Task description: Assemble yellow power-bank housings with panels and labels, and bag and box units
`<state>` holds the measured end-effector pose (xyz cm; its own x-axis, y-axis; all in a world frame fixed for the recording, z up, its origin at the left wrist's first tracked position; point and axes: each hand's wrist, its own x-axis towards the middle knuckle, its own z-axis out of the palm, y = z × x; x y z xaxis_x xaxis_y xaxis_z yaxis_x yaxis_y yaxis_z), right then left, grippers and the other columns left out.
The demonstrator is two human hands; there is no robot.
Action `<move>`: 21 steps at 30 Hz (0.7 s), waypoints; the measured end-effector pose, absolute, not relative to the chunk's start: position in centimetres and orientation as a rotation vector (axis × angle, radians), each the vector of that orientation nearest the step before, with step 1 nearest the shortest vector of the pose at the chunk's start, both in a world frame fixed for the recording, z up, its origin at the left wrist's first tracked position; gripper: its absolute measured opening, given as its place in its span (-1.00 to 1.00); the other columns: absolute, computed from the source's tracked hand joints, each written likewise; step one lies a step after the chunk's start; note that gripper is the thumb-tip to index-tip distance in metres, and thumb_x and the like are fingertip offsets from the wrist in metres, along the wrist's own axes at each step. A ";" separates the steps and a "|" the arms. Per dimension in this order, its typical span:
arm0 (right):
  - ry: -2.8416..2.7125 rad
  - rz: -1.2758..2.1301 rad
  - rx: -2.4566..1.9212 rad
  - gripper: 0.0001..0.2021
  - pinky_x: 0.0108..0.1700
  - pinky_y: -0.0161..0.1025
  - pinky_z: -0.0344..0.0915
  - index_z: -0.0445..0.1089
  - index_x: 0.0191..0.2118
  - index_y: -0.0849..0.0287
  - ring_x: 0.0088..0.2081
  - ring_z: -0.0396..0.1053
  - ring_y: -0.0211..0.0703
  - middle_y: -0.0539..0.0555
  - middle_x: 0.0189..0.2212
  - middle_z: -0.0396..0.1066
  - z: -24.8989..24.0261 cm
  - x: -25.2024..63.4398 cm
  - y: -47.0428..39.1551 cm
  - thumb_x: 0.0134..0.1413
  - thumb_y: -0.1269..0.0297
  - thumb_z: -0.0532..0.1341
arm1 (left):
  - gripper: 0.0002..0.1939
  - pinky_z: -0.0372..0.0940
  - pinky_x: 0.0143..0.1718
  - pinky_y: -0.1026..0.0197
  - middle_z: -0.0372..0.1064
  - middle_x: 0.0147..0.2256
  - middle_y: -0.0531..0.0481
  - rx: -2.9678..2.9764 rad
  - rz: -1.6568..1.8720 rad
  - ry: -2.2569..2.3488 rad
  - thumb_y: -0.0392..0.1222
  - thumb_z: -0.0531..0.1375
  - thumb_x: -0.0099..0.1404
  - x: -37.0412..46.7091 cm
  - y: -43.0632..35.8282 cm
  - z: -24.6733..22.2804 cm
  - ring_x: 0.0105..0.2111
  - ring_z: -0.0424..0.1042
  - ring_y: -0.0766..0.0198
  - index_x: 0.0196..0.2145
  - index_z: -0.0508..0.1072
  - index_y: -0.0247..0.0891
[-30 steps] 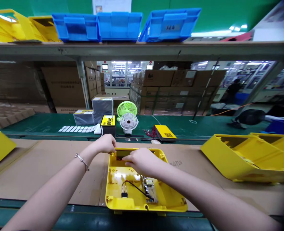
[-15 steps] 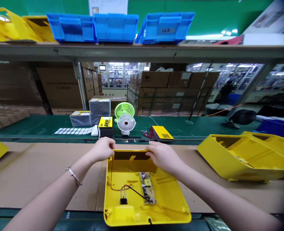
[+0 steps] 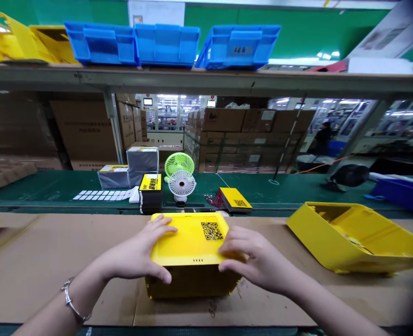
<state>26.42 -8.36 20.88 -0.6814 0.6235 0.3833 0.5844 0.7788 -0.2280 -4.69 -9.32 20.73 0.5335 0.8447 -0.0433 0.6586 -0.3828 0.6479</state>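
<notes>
A yellow plastic housing (image 3: 185,238) stands in front of me on the cardboard, a printed QR code on its upper panel and its dark open side facing me. My left hand (image 3: 139,249) holds it at the left edge, fingers spread over the top and thumb at the front. At the right edge, my right hand (image 3: 250,254) grips it with curled fingers above and thumb below. The circuit board and wires inside are hidden now.
Another yellow housing (image 3: 353,247) lies at the right on the cardboard sheet (image 3: 69,266). Behind are small fans (image 3: 181,184), a stack of yellow-topped panels (image 3: 150,193), yellow plates (image 3: 234,199) and white labels (image 3: 101,195). Blue bins (image 3: 167,44) line the shelf above.
The housing has been tipped up, so its inside no longer faces up and the QR-code panel shows on top. Both hands have shifted from its far rim to its sides.
</notes>
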 end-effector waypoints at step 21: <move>-1.699 1.107 -1.321 -0.57 -0.10 -0.09 0.36 0.44 -0.07 0.12 -0.13 0.40 0.03 0.13 -0.09 0.42 17.8 24.8 -1.4 -0.12 0.10 0.31 | -0.66 0.35 -0.24 0.11 0.47 -0.26 -0.10 1.281 1.065 1.249 0.00 0.24 0.08 -2.0 -4.0 17.1 -0.24 0.48 0.07 -0.24 0.38 -0.24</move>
<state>24.84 -1.36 17.83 -0.2295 0.9729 0.0269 0.3687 0.1125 -0.9227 -1.98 -4.02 17.12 0.0740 0.9958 -0.0541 0.1039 0.0462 0.9935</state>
